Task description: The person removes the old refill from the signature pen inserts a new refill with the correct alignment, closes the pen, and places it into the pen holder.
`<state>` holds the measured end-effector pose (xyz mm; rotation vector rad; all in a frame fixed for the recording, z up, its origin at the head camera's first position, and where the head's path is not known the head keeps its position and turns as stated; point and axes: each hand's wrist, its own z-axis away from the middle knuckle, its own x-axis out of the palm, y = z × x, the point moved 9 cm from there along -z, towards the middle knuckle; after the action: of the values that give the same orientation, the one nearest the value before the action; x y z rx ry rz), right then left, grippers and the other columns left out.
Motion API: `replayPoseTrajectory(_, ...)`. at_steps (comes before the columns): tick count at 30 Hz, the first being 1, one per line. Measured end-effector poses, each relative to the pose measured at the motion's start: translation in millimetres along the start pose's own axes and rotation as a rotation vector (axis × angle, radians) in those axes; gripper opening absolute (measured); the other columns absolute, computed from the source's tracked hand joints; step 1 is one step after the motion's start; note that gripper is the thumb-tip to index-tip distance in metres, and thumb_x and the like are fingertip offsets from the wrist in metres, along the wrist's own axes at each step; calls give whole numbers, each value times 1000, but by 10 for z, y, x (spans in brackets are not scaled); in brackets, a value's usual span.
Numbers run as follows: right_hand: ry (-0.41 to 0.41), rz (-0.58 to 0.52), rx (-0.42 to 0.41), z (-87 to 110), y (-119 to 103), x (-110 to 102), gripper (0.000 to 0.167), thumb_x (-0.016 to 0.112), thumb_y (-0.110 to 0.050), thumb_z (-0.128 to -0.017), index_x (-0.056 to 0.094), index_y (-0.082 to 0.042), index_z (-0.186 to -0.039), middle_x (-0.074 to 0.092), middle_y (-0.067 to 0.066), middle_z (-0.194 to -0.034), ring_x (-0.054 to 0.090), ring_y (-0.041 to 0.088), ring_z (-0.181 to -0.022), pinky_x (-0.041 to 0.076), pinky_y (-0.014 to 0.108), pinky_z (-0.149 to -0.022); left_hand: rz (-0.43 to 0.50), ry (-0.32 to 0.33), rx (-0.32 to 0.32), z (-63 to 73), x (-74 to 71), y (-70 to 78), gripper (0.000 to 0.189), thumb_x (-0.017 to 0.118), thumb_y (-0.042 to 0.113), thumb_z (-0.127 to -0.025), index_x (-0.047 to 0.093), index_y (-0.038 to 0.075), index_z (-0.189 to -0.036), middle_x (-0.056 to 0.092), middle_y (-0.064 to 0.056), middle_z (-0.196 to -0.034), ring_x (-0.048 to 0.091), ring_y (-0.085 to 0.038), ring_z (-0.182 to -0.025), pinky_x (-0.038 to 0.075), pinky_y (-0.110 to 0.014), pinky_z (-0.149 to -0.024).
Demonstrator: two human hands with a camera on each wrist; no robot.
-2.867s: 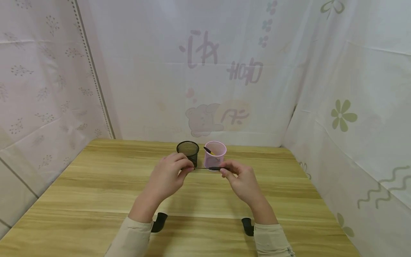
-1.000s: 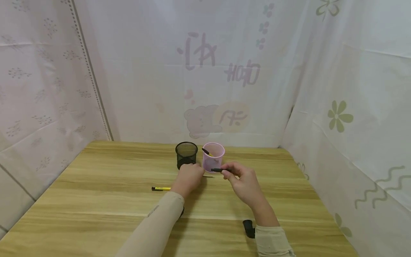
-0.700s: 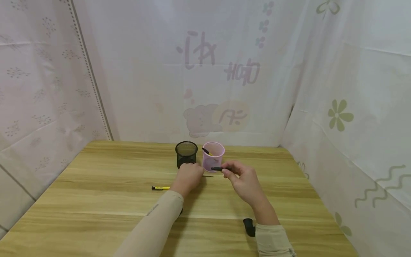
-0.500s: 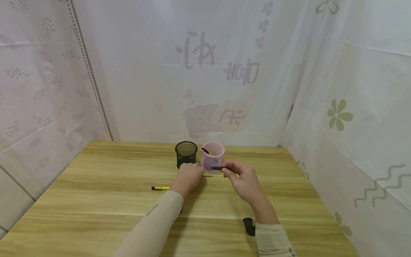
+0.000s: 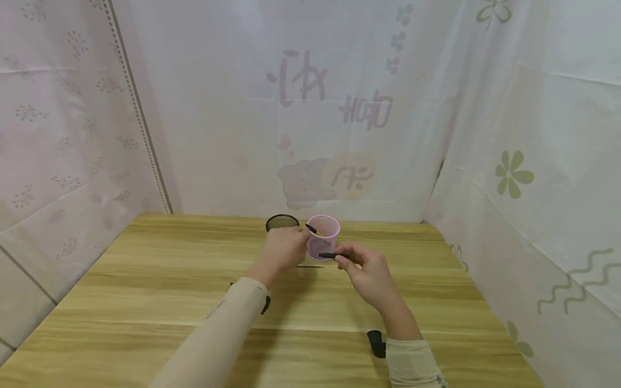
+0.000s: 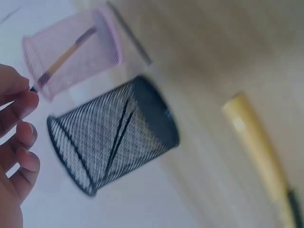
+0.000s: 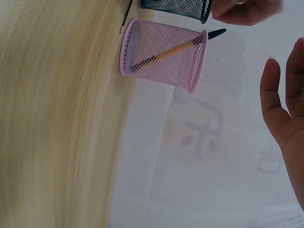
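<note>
In the head view my right hand (image 5: 364, 269) pinches a short black pen barrel (image 5: 328, 255) in front of the pink mesh pen cup (image 5: 324, 242). My left hand (image 5: 285, 249) is raised before the black mesh pen cup (image 5: 282, 222), hiding most of it. Its fingers are loosely bent, their tips close to the black end of a yellow-and-black pen (image 7: 173, 51) leaning in the pink cup. The right wrist view shows a gap between that hand and the pen. A thin pen refill (image 5: 310, 266) lies on the table before the cups.
A yellow pen part (image 6: 256, 147) lies on the wooden table (image 5: 310, 312), mostly hidden under the left sleeve in the head view. Black wrist mounts (image 5: 375, 344) sit by the cuffs. Patterned curtains (image 5: 233, 108) enclose the table's back and sides.
The refill, earlier held between both hands, now lies on the table. My left hand set it down, then rose toward the pink cup. My right hand has stayed nearly still with the black barrel.
</note>
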<state>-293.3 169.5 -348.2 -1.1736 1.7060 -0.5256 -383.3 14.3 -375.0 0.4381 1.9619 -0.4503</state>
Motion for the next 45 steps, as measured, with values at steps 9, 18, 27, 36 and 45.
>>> replayPoseTrajectory(9,7,3,8,20,24,-6,8,72,-1,-99,75,-3,-105,78,9,-96,71,14,-81,59,23,-79,74,-71,-47,-199,-159,-391,24,61,17,-103,62,16,-79,62,2,-74,55,-17,-66,50,-36,-61)
replayPoseTrajectory(18,-9,-20,25,30,52,5,8,70,-2,-101,75,-5,-107,78,9,-100,72,20,-85,60,25,-81,59,-299,-64,-385,-48,-715,37,63,13,-101,46,20,-68,41,6,-68,38,-14,-65,35,-33,-60)
replayPoseTrajectory(27,-4,-27,20,46,67,2,8,70,-1,-100,74,-4,-106,78,9,-98,73,25,-84,60,24,-81,-5,-453,-68,-352,-35,-690,41,56,9,-105,45,18,-66,52,4,-69,45,-14,-68,57,-41,-73)
replayPoseTrajectory(36,-9,-12,12,49,85,8,8,70,-2,-101,75,-4,-107,79,8,-99,72,17,-84,60,24,-82,-14,-464,-105,-340,-43,-645,26,53,11,-109,74,10,-94,79,-6,-102,74,-21,-89,63,-51,-92)
replayPoseTrajectory(45,-4,-17,13,53,116,-4,8,70,-2,-101,75,-4,-106,79,8,-97,72,19,-83,60,24,-81,-7,-481,-127,-318,18,-631,18,58,9,-108,76,9,-109,80,-7,-108,74,-23,-94,63,-49,-92)
